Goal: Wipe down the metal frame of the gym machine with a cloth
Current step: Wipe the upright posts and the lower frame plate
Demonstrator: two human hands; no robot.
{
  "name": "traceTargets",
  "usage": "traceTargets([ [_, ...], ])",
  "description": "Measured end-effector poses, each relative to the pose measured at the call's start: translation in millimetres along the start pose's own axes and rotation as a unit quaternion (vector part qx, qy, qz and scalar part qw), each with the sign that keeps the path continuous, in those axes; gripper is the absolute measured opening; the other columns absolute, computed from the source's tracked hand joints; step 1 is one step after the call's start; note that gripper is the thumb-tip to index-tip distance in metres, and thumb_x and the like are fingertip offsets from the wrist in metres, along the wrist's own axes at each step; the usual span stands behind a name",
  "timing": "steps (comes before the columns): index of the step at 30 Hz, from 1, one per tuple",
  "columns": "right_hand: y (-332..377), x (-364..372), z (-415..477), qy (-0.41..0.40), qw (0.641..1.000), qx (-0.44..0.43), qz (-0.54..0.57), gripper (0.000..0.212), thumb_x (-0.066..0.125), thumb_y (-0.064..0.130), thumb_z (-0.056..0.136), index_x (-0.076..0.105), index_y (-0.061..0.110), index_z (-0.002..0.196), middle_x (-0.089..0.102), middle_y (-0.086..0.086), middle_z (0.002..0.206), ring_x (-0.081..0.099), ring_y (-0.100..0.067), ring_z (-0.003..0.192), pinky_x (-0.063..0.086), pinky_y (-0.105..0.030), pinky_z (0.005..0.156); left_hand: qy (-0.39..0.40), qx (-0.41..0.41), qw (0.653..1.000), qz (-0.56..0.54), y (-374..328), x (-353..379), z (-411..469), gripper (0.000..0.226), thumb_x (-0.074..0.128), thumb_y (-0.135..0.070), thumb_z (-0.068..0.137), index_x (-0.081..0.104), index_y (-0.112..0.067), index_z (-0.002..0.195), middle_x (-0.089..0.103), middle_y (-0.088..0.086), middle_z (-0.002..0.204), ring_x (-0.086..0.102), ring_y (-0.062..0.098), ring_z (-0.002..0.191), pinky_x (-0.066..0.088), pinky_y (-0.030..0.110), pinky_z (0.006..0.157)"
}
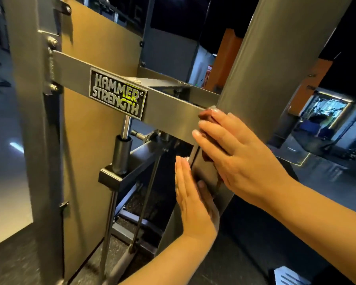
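At the joint where the crossbar point(171, 109) meets the thick upright post point(275, 68), a dark reddish cloth point(205, 116) sits flat against the metal under the right hand point(230, 149), whose fingers are spread and nearly straight, pressing rather than clutching. The left hand point(191, 194) lies lower, flat and open against the post's side, holding nothing. I'd judge the wiping to be mid-course. Only this corner is under the cloth, and nothing shows which stretches are already clean. The bar toward the Hammer Strength badge point(118, 93), the far upright point(29, 99) and the lower arm by the cables point(150, 192) probably remain.
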State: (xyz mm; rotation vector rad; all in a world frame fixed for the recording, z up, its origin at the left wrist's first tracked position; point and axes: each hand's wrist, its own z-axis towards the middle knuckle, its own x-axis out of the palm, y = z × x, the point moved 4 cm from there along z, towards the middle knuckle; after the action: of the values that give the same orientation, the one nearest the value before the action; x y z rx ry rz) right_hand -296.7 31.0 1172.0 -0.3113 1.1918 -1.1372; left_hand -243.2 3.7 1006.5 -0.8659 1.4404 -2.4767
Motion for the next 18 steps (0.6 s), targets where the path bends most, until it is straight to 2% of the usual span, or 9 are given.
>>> traceTargets([
  [3,25.4,14.0,-14.7,0.070,0.993,-0.086,0.044,0.071,0.060,0.015,0.090,0.036,0.015,0.157,0.045,-0.011,0.157,0.031,-0.032,0.151,0.012,-0.046,0.122,0.035,-0.056,0.998,-0.002,-4.5,2.4,0.6,0.058,0.053,-0.060,0.101,0.039,-0.045,0.156,0.042,-0.018,0.160,0.038,0.004,0.149,0.030,0.041,0.125],
  [5,21.1,9.1,-14.8,0.066,0.992,-0.099,0.040,0.072,0.065,0.016,0.087,0.041,0.014,0.154,0.041,-0.009,0.160,0.030,-0.027,0.151,0.012,-0.045,0.123,0.019,-0.036,0.995,0.096,-3.9,-4.4,-8.4,0.055,0.037,-0.055,0.109,0.029,-0.040,0.161,0.031,-0.020,0.166,0.029,-0.001,0.152,0.024,0.040,0.128],
  [7,9.2,0.7,-12.0,0.037,0.997,-0.068,0.016,0.061,0.061,0.014,0.091,0.048,0.012,0.150,0.034,-0.012,0.163,0.028,-0.030,0.152,0.011,-0.050,0.127,-0.007,0.019,0.987,0.162,11.7,-7.7,-25.3,0.058,0.026,-0.047,0.110,0.010,-0.037,0.165,0.007,-0.020,0.172,0.005,-0.002,0.157,0.011,0.035,0.130],
  [9,0.0,-2.7,-12.7,0.002,1.000,-0.012,0.007,0.057,0.060,0.011,0.094,0.048,0.008,0.150,0.033,-0.017,0.164,0.029,-0.036,0.152,0.010,-0.054,0.127,0.010,-0.019,0.986,0.164,29.0,-10.3,-37.9,0.064,0.036,-0.030,0.111,-0.004,-0.045,0.159,-0.007,-0.024,0.170,-0.008,-0.009,0.154,0.002,0.029,0.130],
  [11,6.6,3.4,-17.4,-0.013,0.999,0.020,0.024,0.056,0.054,0.008,0.097,0.043,0.003,0.152,0.033,-0.021,0.162,0.030,-0.039,0.151,0.012,-0.054,0.127,0.025,-0.041,0.985,0.169,33.7,-10.8,-43.6,0.075,0.043,-0.023,0.110,-0.009,-0.051,0.156,-0.009,-0.030,0.167,-0.009,-0.012,0.153,0.004,0.031,0.130],
  [13,31.1,18.7,-25.6,0.006,0.999,-0.012,0.038,0.049,0.042,0.011,0.102,0.046,0.002,0.150,0.037,-0.022,0.160,0.033,-0.040,0.150,0.015,-0.052,0.126,0.002,0.030,0.983,0.179,39.8,-17.8,-46.1,0.072,0.040,-0.032,0.107,-0.005,-0.045,0.162,0.001,-0.027,0.170,0.003,0.001,0.158,0.015,0.041,0.131],
  [14,46.4,28.8,-30.9,0.028,0.998,-0.047,0.036,0.048,0.042,0.015,0.101,0.051,0.003,0.146,0.042,-0.022,0.157,0.037,-0.040,0.147,0.019,-0.052,0.125,-0.016,0.062,0.980,0.190,46.8,-21.6,-46.2,0.071,0.039,-0.034,0.105,0.002,-0.033,0.166,0.009,-0.018,0.172,0.012,0.012,0.160,0.021,0.047,0.129],
  [16,72.0,44.4,-41.5,0.078,0.989,-0.117,0.037,0.051,0.062,0.023,0.090,0.061,0.005,0.138,0.052,-0.020,0.150,0.046,-0.040,0.141,0.025,-0.053,0.120,-0.015,0.087,0.971,0.224,67.1,-24.3,-49.7,0.070,0.041,-0.040,0.106,0.014,-0.017,0.166,0.019,-0.004,0.172,0.023,0.027,0.158,0.026,0.054,0.125],
  [18,77.0,45.3,-44.6,0.106,0.983,-0.145,0.044,0.060,0.070,0.024,0.080,0.062,0.009,0.138,0.053,-0.017,0.150,0.047,-0.037,0.141,0.022,-0.054,0.120,-0.013,0.082,0.968,0.235,76.4,-25.4,-53.3,0.068,0.033,-0.047,0.108,0.017,-0.013,0.165,0.019,-0.001,0.172,0.023,0.030,0.158,0.025,0.056,0.125],
])
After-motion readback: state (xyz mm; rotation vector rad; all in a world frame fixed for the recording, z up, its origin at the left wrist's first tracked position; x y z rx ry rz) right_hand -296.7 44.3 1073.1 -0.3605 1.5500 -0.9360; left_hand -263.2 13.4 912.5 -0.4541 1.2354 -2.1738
